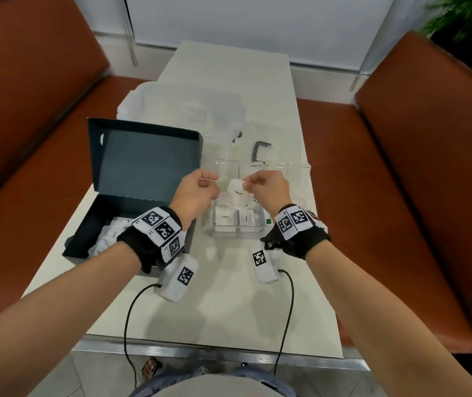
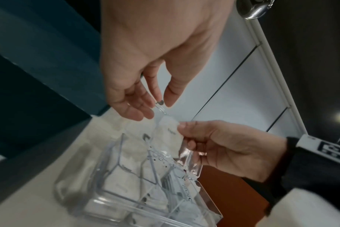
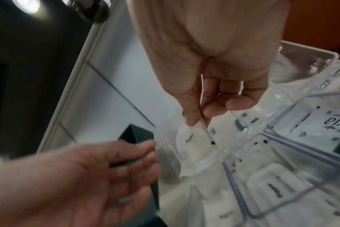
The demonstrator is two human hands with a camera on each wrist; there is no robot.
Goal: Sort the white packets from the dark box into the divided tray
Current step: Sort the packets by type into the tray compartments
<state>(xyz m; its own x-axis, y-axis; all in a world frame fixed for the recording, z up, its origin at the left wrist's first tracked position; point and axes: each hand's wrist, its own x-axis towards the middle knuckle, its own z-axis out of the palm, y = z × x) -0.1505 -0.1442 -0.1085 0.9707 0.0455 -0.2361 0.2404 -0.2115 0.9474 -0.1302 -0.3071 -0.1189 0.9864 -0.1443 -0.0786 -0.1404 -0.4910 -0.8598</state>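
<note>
A: Nearest the camera: both forearms over the near edge of the bench (image 1: 229, 310), wrist bands with coded markers. Left hand (image 1: 197, 190) raised, fingers loosely bent, nothing visibly held; left wrist view shows its fingertips (image 2: 144, 113) just short of the packet.

B: And the right hand (image 1: 269, 187)?

A: Thumb and forefinger pinch the top edge of a white sugar packet (image 1: 237, 193), "Sugar" legible. It hangs over the clear divided tray (image 1: 214, 232), above the left compartments.

B: Step?

A: Judged: placing, packet not yet released. The near compartments already hold packets, one marked sugar; match that.

B: Next move?

A: Likely lower it into the sugar compartment, open the pinch, then go back to the dark box (image 1: 131, 213), left of the tray, where more white packets (image 1: 108, 236) lie in its near corner. Its lid stands open behind.
</note>
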